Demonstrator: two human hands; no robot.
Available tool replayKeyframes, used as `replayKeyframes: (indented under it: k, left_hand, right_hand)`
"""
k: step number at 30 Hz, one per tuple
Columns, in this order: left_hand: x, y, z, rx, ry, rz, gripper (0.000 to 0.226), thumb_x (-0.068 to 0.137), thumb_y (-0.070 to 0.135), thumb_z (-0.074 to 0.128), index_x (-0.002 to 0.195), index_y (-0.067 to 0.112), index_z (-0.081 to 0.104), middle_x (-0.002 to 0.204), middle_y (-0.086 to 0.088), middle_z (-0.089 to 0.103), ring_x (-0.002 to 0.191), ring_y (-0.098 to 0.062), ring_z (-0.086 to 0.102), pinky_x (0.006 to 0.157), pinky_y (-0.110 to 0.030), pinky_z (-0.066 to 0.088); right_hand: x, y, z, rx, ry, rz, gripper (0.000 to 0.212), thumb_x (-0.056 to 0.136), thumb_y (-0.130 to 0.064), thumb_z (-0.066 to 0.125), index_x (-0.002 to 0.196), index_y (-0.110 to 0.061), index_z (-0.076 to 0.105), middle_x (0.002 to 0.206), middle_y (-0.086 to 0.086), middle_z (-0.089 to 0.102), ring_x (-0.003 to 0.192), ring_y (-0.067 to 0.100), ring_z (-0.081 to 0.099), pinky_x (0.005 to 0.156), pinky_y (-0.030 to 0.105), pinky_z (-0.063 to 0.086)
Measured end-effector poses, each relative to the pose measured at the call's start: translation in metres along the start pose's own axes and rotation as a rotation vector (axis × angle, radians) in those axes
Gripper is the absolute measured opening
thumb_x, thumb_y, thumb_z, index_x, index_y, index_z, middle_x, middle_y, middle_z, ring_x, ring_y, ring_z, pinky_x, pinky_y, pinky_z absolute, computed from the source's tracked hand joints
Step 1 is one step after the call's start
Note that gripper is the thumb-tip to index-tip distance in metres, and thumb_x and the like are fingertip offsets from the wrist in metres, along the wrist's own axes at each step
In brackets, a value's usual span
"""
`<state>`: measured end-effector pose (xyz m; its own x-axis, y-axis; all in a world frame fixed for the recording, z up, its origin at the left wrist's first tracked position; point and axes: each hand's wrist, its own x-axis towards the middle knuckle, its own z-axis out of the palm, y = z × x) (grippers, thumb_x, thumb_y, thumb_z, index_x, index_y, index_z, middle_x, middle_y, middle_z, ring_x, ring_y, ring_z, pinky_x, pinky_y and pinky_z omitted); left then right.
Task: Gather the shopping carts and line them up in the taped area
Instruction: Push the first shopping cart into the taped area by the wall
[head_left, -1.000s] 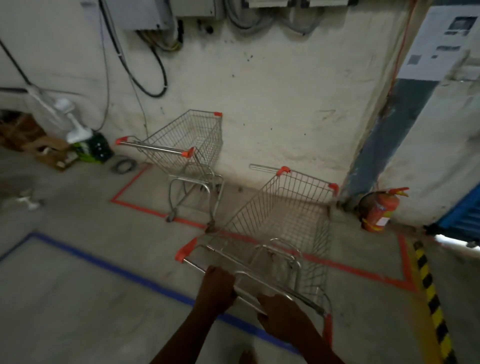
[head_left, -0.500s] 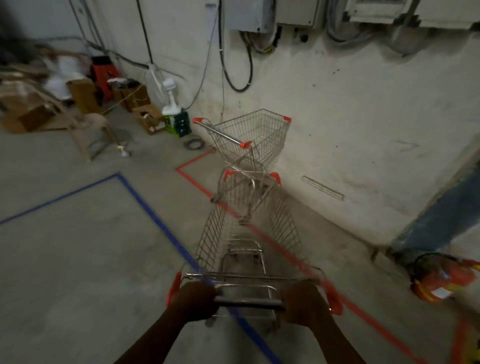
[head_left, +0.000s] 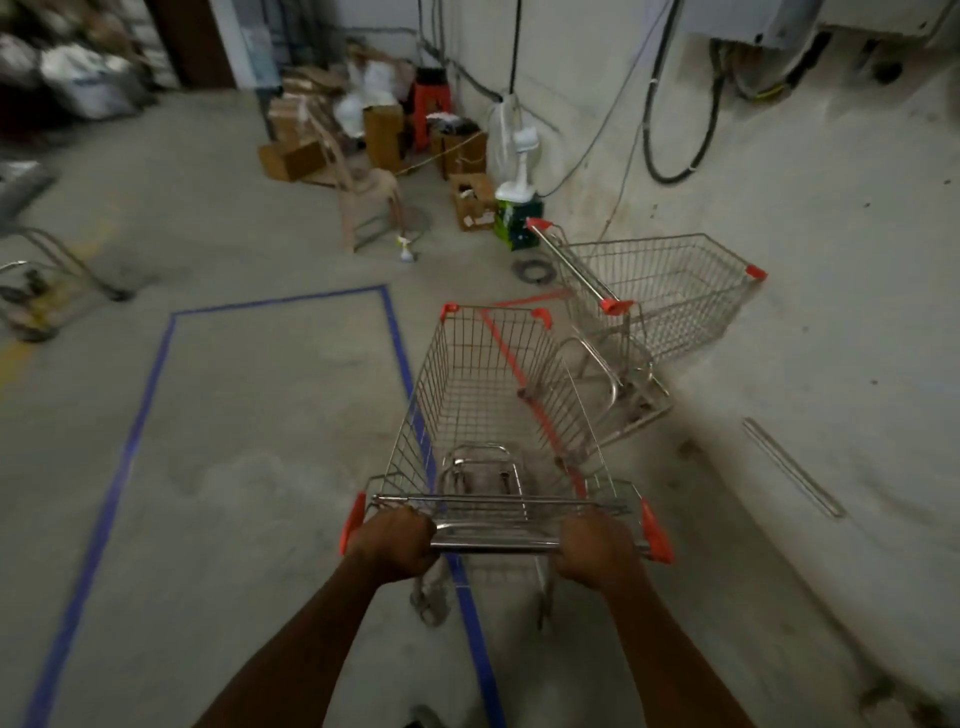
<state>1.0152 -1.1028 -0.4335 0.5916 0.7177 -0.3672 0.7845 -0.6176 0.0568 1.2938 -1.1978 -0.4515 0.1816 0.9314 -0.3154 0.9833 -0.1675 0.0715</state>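
Both hands — left hand, right hand — grip the handle of the near cart, spread wide for steering. It straddles the red tape, probably aiming beside the parked cart near the wall.

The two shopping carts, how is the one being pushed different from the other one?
The held cart has both hands, left hand and right hand, on its handle; the parked cart stands untouched. The held cart points straight ahead, astride the blue tape; the parked cart sits angled near the wall. Both are empty wire baskets with red corners.
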Motion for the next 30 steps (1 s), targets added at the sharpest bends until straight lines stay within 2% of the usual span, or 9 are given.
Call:
replayKeyframes:
  k: [7,10,14,17,19,23,24,27,30]
  left_hand:
    - [0.09,-0.03,-0.026,-0.157,0.017,-0.049,0.022,0.098,0.045,0.052,0.098,0.026,0.064,0.094,0.007,0.062,0.084,-0.006,0.052,0.095,-0.032,0.046]
    - [0.127,-0.046,-0.045,-0.19,0.014,-0.073,0.023,0.098,0.046,0.053,0.101,0.026,0.065,0.097,0.006,0.066,0.087,-0.007,0.057,0.101,-0.037,0.046]
    - [0.171,-0.063,-0.069,-0.147,0.021,-0.11,0.03,0.099,0.048,0.051,0.11,0.025,0.067,0.116,0.004,0.069,0.111,-0.014,0.063,0.11,-0.044,0.036]
    - [0.205,-0.075,-0.077,-0.151,0.007,-0.16,0.031,0.096,0.054,0.05,0.11,0.03,0.066,0.122,0.005,0.067,0.117,-0.015,0.061,0.118,-0.057,0.018]
    - [0.23,-0.084,-0.08,-0.184,0.003,-0.183,0.031,0.095,0.055,0.051,0.108,0.031,0.065,0.121,0.004,0.067,0.116,-0.015,0.061,0.117,-0.059,0.018]
    - [0.292,-0.113,-0.096,-0.25,-0.003,-0.204,0.027,0.095,0.054,0.05,0.101,0.032,0.065,0.105,0.005,0.068,0.095,-0.011,0.061,0.105,-0.047,0.044]
    - [0.31,-0.125,-0.097,-0.255,0.0,-0.236,0.027,0.091,0.059,0.048,0.093,0.037,0.062,0.098,0.01,0.065,0.092,-0.009,0.061,0.107,-0.051,0.043]
    - [0.359,-0.156,-0.11,-0.22,0.039,-0.349,0.025,0.085,0.066,0.043,0.079,0.043,0.05,0.092,0.019,0.055,0.101,-0.009,0.06,0.115,-0.068,0.015]
    - [0.4,-0.175,-0.145,-0.222,0.053,-0.376,0.023,0.09,0.059,0.049,0.085,0.038,0.058,0.095,0.014,0.062,0.103,-0.012,0.064,0.114,-0.061,0.025]
  right_hand:
    - [0.111,0.024,-0.04,-0.026,-0.001,-0.086,0.033,0.08,-0.042,0.058,0.102,-0.022,0.071,0.105,0.002,0.073,0.099,0.025,0.07,0.081,0.035,0.052]
    - [0.157,0.028,-0.06,-0.018,-0.025,-0.089,0.032,0.079,-0.042,0.058,0.101,-0.021,0.07,0.104,0.003,0.073,0.098,0.026,0.07,0.083,0.035,0.052]
    - [0.215,0.035,-0.081,0.002,-0.037,-0.132,0.029,0.08,-0.039,0.06,0.097,-0.018,0.071,0.098,0.004,0.074,0.092,0.025,0.07,0.077,0.033,0.054]
    - [0.259,0.044,-0.095,-0.035,-0.034,-0.159,0.029,0.08,-0.04,0.061,0.096,-0.019,0.072,0.096,0.004,0.074,0.09,0.025,0.07,0.077,0.033,0.053]
    - [0.29,0.05,-0.104,-0.038,-0.03,-0.166,0.027,0.079,-0.039,0.062,0.096,-0.02,0.071,0.094,0.003,0.073,0.089,0.024,0.07,0.077,0.033,0.054]
    - [0.367,0.058,-0.124,-0.077,0.014,-0.222,0.029,0.08,-0.04,0.06,0.094,-0.018,0.074,0.088,0.001,0.073,0.081,0.022,0.07,0.066,0.029,0.048]
    - [0.388,0.058,-0.131,-0.082,0.026,-0.233,0.029,0.08,-0.039,0.061,0.094,-0.018,0.074,0.087,0.001,0.073,0.08,0.021,0.069,0.064,0.029,0.045]
    - [0.452,0.057,-0.154,-0.077,0.06,-0.267,0.027,0.081,-0.039,0.062,0.095,-0.018,0.071,0.091,0.001,0.072,0.084,0.022,0.069,0.064,0.029,0.043]
    - [0.518,0.056,-0.175,-0.039,0.077,-0.299,0.026,0.079,-0.039,0.063,0.093,-0.018,0.07,0.088,0.002,0.071,0.081,0.024,0.069,0.068,0.031,0.05]
